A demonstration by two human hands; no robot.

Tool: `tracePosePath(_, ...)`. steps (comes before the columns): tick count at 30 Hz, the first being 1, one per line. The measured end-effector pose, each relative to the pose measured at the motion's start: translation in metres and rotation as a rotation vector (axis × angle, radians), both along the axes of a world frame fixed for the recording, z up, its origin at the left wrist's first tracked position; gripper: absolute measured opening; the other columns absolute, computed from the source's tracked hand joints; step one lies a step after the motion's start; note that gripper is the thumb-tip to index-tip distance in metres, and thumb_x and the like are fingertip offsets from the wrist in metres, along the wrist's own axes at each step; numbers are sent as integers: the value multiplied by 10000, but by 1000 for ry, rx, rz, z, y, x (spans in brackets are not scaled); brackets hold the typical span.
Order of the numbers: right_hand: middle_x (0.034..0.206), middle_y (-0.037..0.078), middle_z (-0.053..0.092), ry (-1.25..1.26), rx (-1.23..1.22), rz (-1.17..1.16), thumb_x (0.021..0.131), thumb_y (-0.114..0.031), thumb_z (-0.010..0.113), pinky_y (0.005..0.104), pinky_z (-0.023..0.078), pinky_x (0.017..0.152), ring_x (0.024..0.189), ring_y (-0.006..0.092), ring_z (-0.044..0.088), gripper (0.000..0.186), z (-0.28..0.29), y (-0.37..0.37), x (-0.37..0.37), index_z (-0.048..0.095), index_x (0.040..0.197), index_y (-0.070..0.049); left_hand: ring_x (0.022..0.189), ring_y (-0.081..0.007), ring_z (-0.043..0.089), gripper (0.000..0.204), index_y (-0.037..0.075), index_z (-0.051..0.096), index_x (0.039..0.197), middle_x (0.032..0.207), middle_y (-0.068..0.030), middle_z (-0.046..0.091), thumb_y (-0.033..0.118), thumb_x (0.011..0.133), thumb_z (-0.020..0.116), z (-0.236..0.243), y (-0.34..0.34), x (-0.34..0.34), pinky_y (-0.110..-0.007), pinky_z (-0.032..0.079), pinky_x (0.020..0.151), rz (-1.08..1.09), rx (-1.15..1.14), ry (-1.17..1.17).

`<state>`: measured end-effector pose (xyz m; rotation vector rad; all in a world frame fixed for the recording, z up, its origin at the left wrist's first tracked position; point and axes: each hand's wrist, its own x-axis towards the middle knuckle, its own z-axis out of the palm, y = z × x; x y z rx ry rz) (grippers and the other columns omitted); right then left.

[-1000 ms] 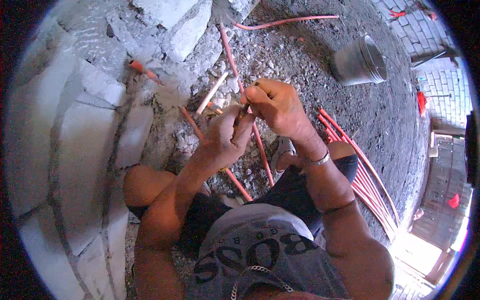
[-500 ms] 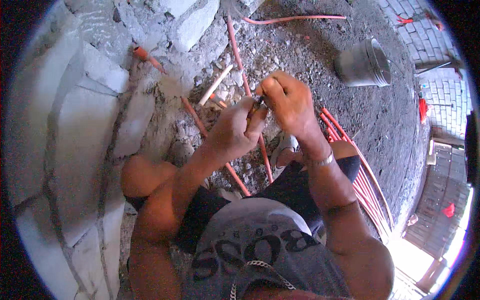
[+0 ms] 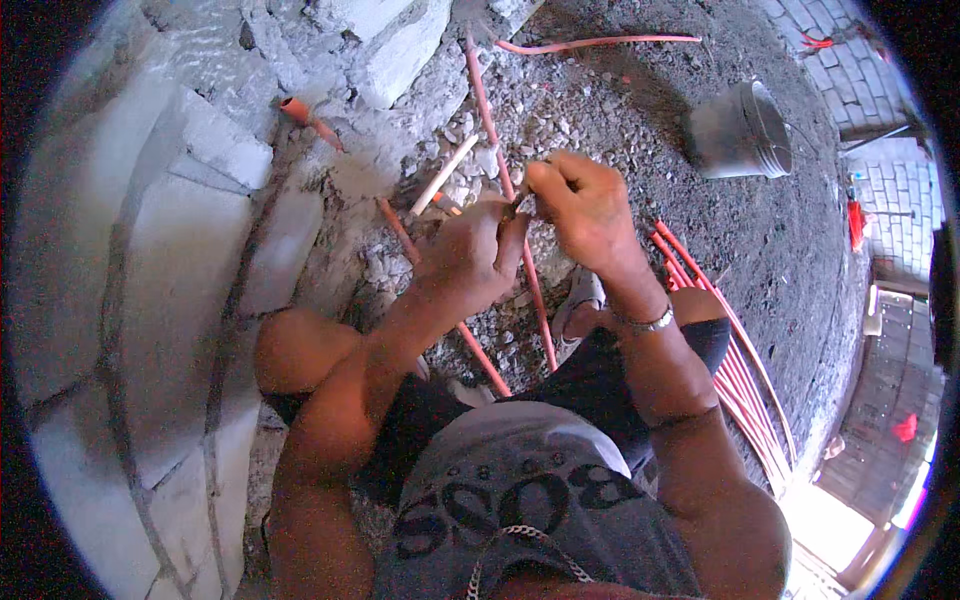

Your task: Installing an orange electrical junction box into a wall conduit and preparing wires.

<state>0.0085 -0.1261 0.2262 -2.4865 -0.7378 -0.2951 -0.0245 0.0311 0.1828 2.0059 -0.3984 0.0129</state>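
Note:
My left hand (image 3: pixel 470 252) and my right hand (image 3: pixel 588 208) meet in front of me, above the gravel. The fingers of both are closed on a small dark thing (image 3: pixel 516 205) between them; it is too small and too covered to name. Behind and below my hands an orange-red pipe (image 3: pixel 480 95) runs down through the gravel. A second orange-red pipe (image 3: pixel 482 360) passes slantwise under my left forearm. Close to my left hand lies a pale stick (image 3: pixel 443 176) on the stones, with a small orange piece (image 3: pixel 447 203) beside it.
A block wall (image 3: pixel 170 330) rises along my left. Large concrete chunks (image 3: pixel 400 55) lie at the far left. Several long orange-red pipes (image 3: pixel 735 365) are bundled by my right knee. A grey bucket (image 3: pixel 735 132) lies tipped at the far right, and a loose pipe (image 3: pixel 600 44) lies farther off.
The whole view has shifted slightly, so the surroundings sit a little farther right and lower. My hands stay together, with the right one turned a little.

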Motion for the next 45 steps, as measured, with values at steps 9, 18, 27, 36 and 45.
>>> tracePosePath(9,679,65,553,361,409,-616,899,-168,426,319,466,575,636,161,585,212,44,-7,21,541,770,-44,571,-309,561,255,2,505,855,651,-130,519,244,935,491,-3,1,-1,-398,461,551,-6,-10,-264)
tracePosePath(18,894,101,626,1159,712,-104,959,-503,404,306,464,734,841,159,572,548,-50,27,-19,584,989,14,599,-139,556,375,27,529,950,756,-83,583,370,980,380,8,14,25,-256,462,578,265,-827,364)
tracePosePath(27,749,57,615,1191,639,62,918,-531,464,268,440,556,637,114,554,560,-13,31,-29,590,965,12,722,-145,611,328,10,564,1054,855,-70,634,305,969,452,26,44,38,-250,478,635,263,-854,395)
tracePosePath(36,658,31,546,1159,754,32,929,-520,418,228,381,440,517,93,506,500,-6,35,-26,536,876,-36,975,-256,602,384,8,516,1113,1066,-160,615,340,919,530,24,32,33,-393,499,831,117,-1002,517)
tracePosePath(45,608,34,529,1201,850,-45,930,-508,434,228,358,412,459,92,477,497,4,45,-26,544,839,-32,881,-254,631,336,19,544,1031,988,-152,635,335,922,505,35,26,32,-376,517,786,143,-911,468)
